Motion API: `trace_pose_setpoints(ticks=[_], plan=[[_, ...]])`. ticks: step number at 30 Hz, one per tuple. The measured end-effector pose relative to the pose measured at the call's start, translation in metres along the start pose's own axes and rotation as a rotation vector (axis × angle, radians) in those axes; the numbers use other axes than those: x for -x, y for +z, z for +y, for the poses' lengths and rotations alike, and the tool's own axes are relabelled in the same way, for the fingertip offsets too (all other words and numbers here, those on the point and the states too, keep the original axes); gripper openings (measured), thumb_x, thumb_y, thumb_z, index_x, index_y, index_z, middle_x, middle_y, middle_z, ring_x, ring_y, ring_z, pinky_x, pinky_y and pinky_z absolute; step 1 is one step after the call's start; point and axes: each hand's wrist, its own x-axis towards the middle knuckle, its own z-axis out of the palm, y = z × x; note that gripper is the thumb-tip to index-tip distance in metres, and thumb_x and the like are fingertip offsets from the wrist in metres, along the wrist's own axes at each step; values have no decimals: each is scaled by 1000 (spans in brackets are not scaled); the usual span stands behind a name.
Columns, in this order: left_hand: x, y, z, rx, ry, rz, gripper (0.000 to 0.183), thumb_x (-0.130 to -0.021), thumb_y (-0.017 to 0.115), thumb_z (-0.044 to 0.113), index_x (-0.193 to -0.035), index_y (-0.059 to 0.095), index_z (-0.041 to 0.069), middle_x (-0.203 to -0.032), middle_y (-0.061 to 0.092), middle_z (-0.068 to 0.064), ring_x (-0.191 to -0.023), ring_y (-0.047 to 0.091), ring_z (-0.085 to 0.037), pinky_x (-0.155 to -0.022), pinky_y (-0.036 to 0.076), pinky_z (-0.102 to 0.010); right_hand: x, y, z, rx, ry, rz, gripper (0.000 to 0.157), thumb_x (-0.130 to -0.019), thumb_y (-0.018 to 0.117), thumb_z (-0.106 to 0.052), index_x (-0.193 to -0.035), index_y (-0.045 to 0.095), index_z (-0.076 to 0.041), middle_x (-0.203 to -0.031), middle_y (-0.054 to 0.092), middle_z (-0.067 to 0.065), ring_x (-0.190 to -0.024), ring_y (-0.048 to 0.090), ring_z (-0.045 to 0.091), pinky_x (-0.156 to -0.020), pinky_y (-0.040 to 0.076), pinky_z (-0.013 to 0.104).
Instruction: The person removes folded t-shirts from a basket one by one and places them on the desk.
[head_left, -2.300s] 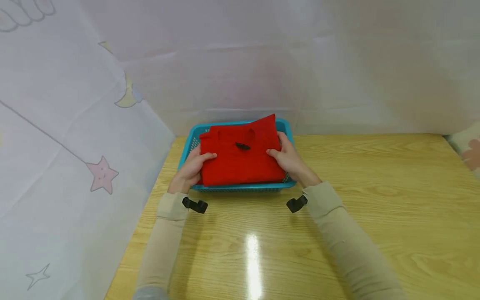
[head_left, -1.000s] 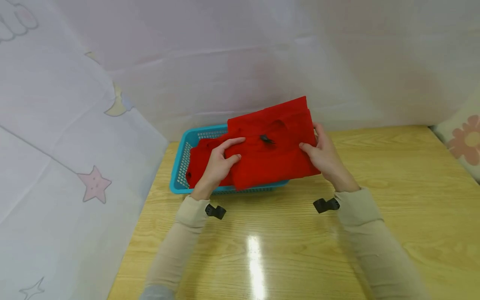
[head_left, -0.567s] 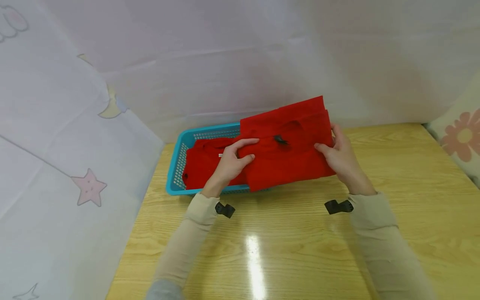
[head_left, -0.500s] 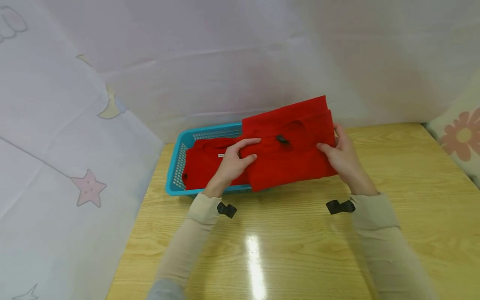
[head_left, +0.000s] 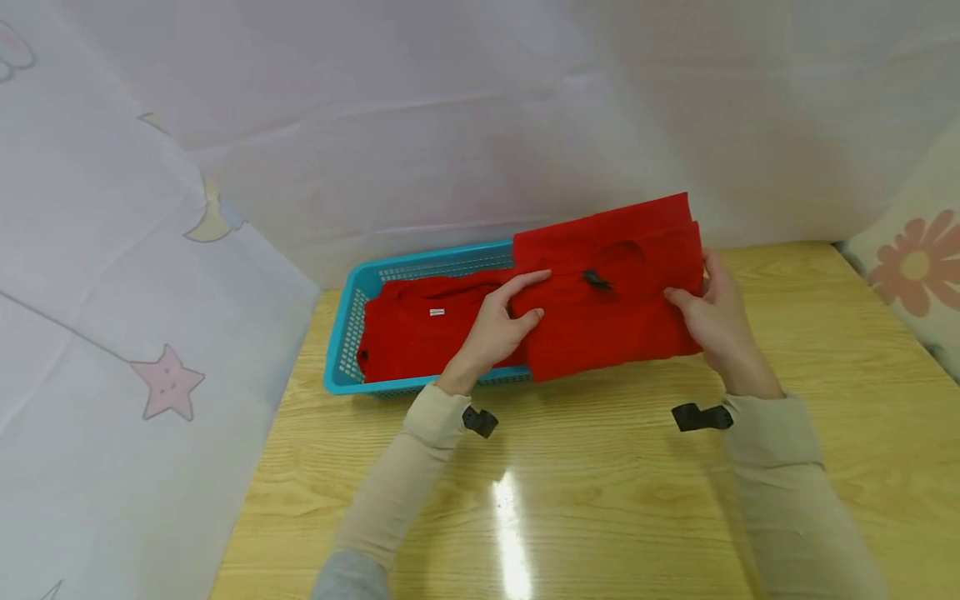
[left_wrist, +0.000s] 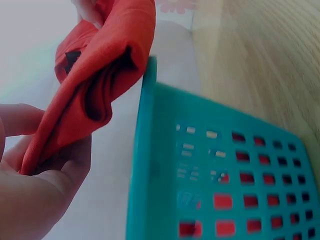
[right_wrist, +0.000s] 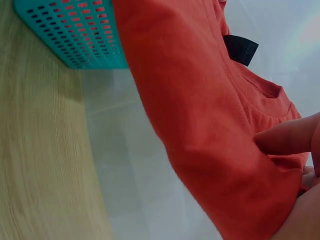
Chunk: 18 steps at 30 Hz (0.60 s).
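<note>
A folded red T-shirt (head_left: 622,329) with a black neck label is held in the air between both hands, overlapping the basket's right end in the head view. My left hand (head_left: 491,333) pinches its left edge; the left wrist view shows the folded layers (left_wrist: 100,95) between thumb and fingers. At the right edge, my right hand (head_left: 720,325) grips the shirt, thumb on top and fingers behind. Below lies a blue-green plastic basket (head_left: 337,354) with perforated walls. Inside it rests another red garment (head_left: 405,342) with a small white label.
A light wood table (head_left: 615,492) carries the basket near its back left. Pale fabric (head_left: 450,150) hangs behind the table, and a printed sheet (head_left: 97,433) borders its left side. Each wrist wears a small black camera mount (head_left: 480,421).
Both hands have lifted the folded T-shirt from the basket and carried it rightward, its right end tilting up. The red garment beneath has come into view. The left hand has shifted its hold.
</note>
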Motion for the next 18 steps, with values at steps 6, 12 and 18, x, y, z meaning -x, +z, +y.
trace_pose_setpoints(ticks=[6,12,18], plan=[[-3,15,2,-16,17,-11,48,-96,55,9,-140,49,27,-135,51,-3,-105,57,-20,-82,55,-29,2,-8,6,-1,32,45,55,-98,48,-20,-149,28,-17,-131,48,4,-99,50,2,-77,47,21],[-6,25,1,-70,36,-19,48,-95,56,8,-140,50,24,-134,52,-3,-100,56,-12,-80,54,-26,3,-13,11,-9,61,80,52,-97,48,-17,-147,31,-16,-127,48,-3,-99,48,3,-80,44,25],[-9,32,-3,-80,25,-45,44,-96,55,9,-138,54,23,-140,51,-1,-45,38,-16,-52,41,-22,3,-15,21,-30,73,96,39,-97,47,-14,-135,39,-16,-113,43,-18,-98,45,6,-82,40,29]])
